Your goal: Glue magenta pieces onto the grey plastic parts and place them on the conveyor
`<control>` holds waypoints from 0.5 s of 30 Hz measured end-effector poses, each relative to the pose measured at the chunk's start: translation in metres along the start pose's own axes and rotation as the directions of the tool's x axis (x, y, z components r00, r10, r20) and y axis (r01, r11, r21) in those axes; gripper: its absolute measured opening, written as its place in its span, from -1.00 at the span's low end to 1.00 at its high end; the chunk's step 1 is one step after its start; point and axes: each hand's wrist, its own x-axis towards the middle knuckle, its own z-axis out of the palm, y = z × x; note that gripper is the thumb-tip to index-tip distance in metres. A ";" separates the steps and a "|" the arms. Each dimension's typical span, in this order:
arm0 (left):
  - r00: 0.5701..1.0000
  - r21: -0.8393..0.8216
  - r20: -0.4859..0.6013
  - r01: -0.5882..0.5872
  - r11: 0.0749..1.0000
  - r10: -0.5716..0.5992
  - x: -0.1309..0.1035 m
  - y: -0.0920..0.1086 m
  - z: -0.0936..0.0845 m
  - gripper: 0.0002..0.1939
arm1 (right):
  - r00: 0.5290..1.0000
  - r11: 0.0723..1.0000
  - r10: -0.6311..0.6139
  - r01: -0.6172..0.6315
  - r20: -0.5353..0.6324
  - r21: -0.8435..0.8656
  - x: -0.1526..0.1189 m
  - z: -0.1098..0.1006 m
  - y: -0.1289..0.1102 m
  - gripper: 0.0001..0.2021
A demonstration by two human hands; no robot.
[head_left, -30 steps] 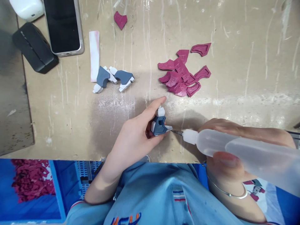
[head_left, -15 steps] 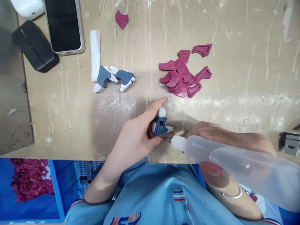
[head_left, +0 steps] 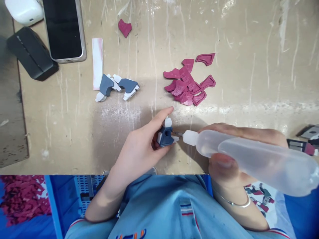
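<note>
Between the fingers of my left hand [head_left: 141, 147] is a small dark blue and white plastic part [head_left: 165, 136], its hollow side facing up. My right hand [head_left: 224, 162] grips a translucent squeeze bottle [head_left: 251, 159] with a white cap and a thin metal tip. That tip [head_left: 178, 133] points left, at the right edge of the plastic part; whether it touches cannot be made out. Beyond my hands lies a loose pile of maroon plastic pieces [head_left: 185, 84]. Two blue-and-white parts [head_left: 117, 86] rest to the left of the pile.
A white strip [head_left: 97, 63], a phone [head_left: 65, 31], a black case [head_left: 32, 53] and a white case [head_left: 25, 11] occupy the left side. One maroon piece [head_left: 124, 28] lies apart. Below the table edge, a blue bin [head_left: 53, 202] holds maroon pieces. Grey parts [head_left: 309, 132] sit far right.
The bottle tip has moved up along the part, from its lower edge to its right side. The bottle is now more level. The whole view has shifted slightly.
</note>
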 end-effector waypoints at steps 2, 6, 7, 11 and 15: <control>1.000 0.011 0.000 0.002 1.000 -0.002 0.000 0.001 0.000 -0.20 | 0.993 0.996 -0.083 0.081 -0.086 -0.027 -0.001 0.000 0.002 -0.62; 1.000 0.017 0.007 0.018 1.000 -0.018 0.001 0.000 0.000 -0.20 | 0.986 0.996 -0.075 0.067 -0.151 -0.057 -0.004 0.003 0.005 -0.60; 1.000 0.020 0.011 0.018 1.000 -0.019 0.002 0.000 -0.001 -0.19 | 0.985 0.996 -0.075 0.068 -0.158 -0.052 -0.004 0.004 0.005 -0.61; 1.000 0.033 0.024 0.013 0.999 -0.014 0.002 0.000 -0.001 -0.21 | 0.989 0.997 -0.059 0.052 -0.136 -0.059 -0.002 0.004 0.004 -0.60; 1.000 0.023 0.016 0.024 0.999 -0.024 0.000 0.002 0.000 -0.27 | 0.984 0.991 -0.093 0.077 -0.152 -0.108 0.000 0.001 0.006 -0.60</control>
